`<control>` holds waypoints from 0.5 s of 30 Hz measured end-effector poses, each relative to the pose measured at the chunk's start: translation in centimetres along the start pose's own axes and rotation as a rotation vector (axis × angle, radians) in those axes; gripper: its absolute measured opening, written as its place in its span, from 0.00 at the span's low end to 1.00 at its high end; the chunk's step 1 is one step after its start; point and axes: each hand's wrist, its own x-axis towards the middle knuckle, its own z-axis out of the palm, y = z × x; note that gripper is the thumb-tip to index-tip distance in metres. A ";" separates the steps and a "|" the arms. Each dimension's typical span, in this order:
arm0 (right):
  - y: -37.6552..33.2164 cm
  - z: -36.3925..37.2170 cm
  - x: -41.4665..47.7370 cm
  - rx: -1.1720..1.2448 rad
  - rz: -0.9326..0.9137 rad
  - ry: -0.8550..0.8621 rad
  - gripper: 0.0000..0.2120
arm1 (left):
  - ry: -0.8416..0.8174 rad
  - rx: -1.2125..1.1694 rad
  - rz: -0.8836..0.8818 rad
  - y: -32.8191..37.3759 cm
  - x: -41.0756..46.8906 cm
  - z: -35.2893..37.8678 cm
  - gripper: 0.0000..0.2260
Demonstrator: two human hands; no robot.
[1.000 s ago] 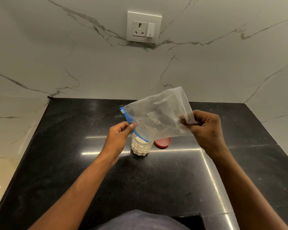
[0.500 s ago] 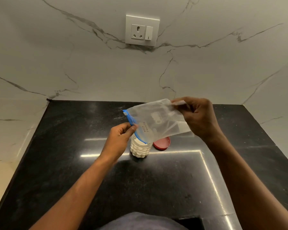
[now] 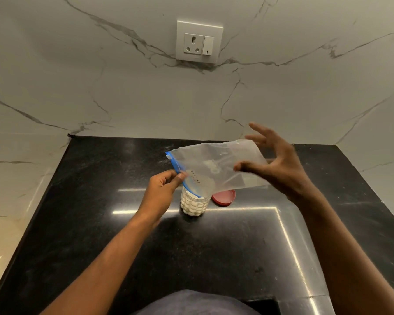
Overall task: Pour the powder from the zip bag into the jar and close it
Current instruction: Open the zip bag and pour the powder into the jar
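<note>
A clear zip bag (image 3: 216, 165) with a blue zip edge hangs tilted, its open mouth down over the jar (image 3: 194, 204). The jar is clear, bumpy-walled and filled with white powder; it stands on the black counter (image 3: 100, 223). My left hand (image 3: 163, 189) pinches the bag at its blue zip edge. My right hand (image 3: 275, 163) is off the bag, fingers spread beside its raised far end. The red lid (image 3: 224, 196) lies flat on the counter just right of the jar, partly hidden by the bag.
A white marble wall rises behind the counter, with a socket and switch plate (image 3: 199, 42) high up. Marble side walls close in on the left and right. A dark cloth (image 3: 191, 303) shows at the bottom edge.
My right hand has let go of the bag's bottom end and opened with fingers spread. The bag has dropped lower and flatter over the jar. My left hand keeps its pinch.
</note>
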 end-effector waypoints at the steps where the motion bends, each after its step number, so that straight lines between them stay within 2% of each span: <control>1: 0.8 -0.1 -0.4 -0.060 0.069 -0.081 0.41 | 0.010 -0.002 -0.012 0.0 0.1 -0.1 0.10; 2: 1.5 0.0 -0.9 -0.077 0.120 -0.131 0.34 | 0.020 0.003 -0.025 -0.1 0.2 -0.1 0.09; 4: 2.7 0.5 -1.9 -0.051 0.130 -0.085 0.14 | 0.029 0.010 -0.041 -0.2 0.4 -0.1 0.10; 7: 3.9 1.1 -2.6 -0.041 0.028 0.112 0.03 | 0.021 0.005 -0.045 -0.4 0.4 0.0 0.11; 8: 3.8 1.2 -2.6 -0.051 0.000 0.150 0.01 | 0.019 0.000 -0.043 -0.4 0.4 0.1 0.11; 9: 3.8 1.3 -2.6 -0.088 -0.027 0.170 0.04 | 0.018 -0.006 -0.039 -0.4 0.4 0.2 0.10; 11: 3.7 1.8 -2.6 -0.110 -0.066 0.143 0.06 | 0.017 -0.012 -0.035 -0.3 0.3 0.3 0.09; 15: 3.1 1.8 -2.8 0.008 -0.137 0.164 0.11 | 0.028 -0.017 -0.035 -0.3 0.2 0.1 0.06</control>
